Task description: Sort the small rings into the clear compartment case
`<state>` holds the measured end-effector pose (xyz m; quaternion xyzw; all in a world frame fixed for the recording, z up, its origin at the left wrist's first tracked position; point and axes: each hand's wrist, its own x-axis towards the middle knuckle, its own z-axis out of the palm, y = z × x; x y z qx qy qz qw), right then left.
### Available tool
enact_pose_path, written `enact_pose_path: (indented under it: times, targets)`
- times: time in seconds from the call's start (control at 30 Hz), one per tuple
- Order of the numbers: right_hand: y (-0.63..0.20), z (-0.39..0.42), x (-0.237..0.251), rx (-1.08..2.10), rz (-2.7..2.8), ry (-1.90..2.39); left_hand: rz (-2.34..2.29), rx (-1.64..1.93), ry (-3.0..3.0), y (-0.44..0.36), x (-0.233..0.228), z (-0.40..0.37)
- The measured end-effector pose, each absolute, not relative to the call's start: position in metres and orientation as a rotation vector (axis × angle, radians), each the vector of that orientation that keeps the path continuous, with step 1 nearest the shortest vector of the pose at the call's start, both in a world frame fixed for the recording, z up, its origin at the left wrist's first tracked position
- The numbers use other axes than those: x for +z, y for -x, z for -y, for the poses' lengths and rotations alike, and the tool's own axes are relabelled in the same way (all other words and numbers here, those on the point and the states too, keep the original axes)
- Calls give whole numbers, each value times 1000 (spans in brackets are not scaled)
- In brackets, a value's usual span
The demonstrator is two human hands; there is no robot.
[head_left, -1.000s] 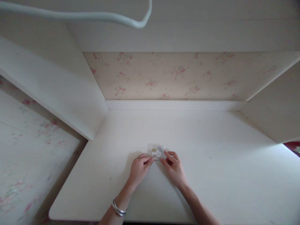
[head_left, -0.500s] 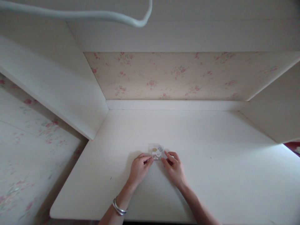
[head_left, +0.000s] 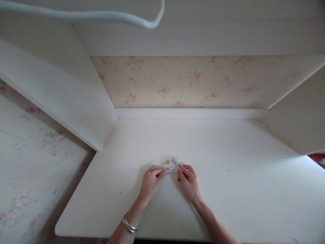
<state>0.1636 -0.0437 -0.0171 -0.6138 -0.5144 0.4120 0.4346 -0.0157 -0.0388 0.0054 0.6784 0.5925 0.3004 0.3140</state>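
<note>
I can read no words or numbers anywhere; the small clear packet (head_left: 169,164) near the front of the white desk (head_left: 228,176) shows only blurred printed marks.

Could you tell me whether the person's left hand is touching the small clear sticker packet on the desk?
Touching. In the head view, the left hand has its fingertips pinched on the left edge of the sticker packet, with no gap visible.
</note>
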Motion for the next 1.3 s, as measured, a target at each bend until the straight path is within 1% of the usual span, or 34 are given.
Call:
enact_pose_path:
  times: [0.33,0.6,0.73,0.97,1.3]
  targets:
    - [-161,45,-14,975,1284,1553,-1579,928,-1598,18,-3,26]
    - [-160,47,-9,907,1353,1562,-1494,923,-1436,17,-11,2]
    - [-159,46,-10,906,1376,1551,-1510,832,-1368,17,-6,-1]
    - [-159,44,-13,864,1427,1522,-1491,861,-1455,20,-10,-1]
    - [-157,44,-8,899,1410,1561,-1478,898,-1439,22,-14,0]
